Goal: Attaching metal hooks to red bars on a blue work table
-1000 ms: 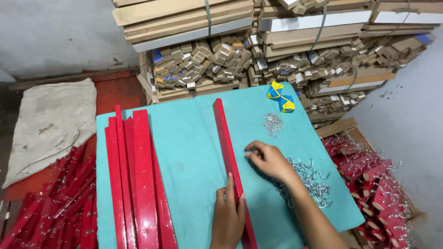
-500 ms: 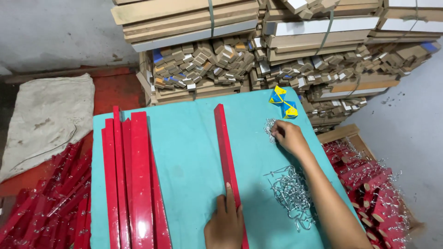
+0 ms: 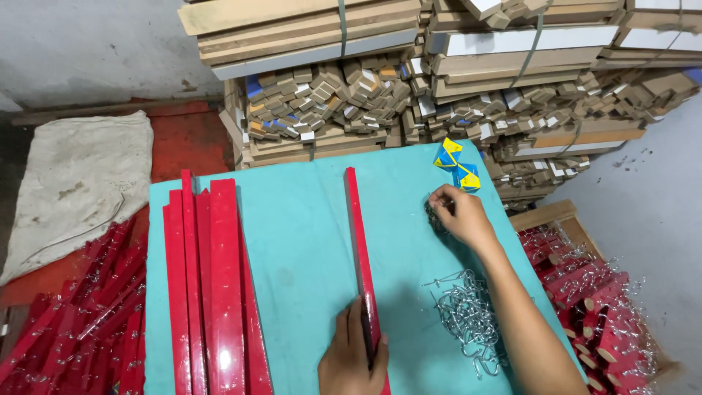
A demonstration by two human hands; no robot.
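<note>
Down at the near edge of the bench (image 3: pixel 307 241), which is covered in a turquoise sheet, the left hand (image 3: pixel 355 358) rests on the near end of a single long red strip (image 3: pixel 360 249), its fingers curled over the strip's edge and thumb alongside, pressing it flat rather than lifting it. That strip runs lengthwise from the near edge toward the far edge, roughly through the middle of the bench, and lies apart from everything else on the sheet. The right hand (image 3: pixel 457 213) reaches out toward the far right corner, fingers pinched together over a small clump of metal hooks (image 3: pixel 436 212); it seems to have hold of one or more of them, though how many cannot be told. Nearer the right edge, between that hand and the near edge, lies a larger loose heap of silver wire hooks (image 3: pixel 468 318), partly beneath the right forearm. Just beyond the right hand, at the far right corner, sit two small blue-and-yellow packets (image 3: pixel 457 164), touching each other. Along the left edge of the bench lies a bundle of red strips (image 3: pixel 212 285), side by side and parallel to the single one. Off the right edge stands a wooden crate (image 3: pixel 545 214) holding red pieces fitted with hooks (image 3: pixel 592 292). Beyond the far edge are stacked bundles of wood (image 3: pixel 439 80), and to the left a pale sack (image 3: pixel 73 175) lies on the floor, with a pile of red pieces (image 3: pixel 66 314) in front of it.
</note>
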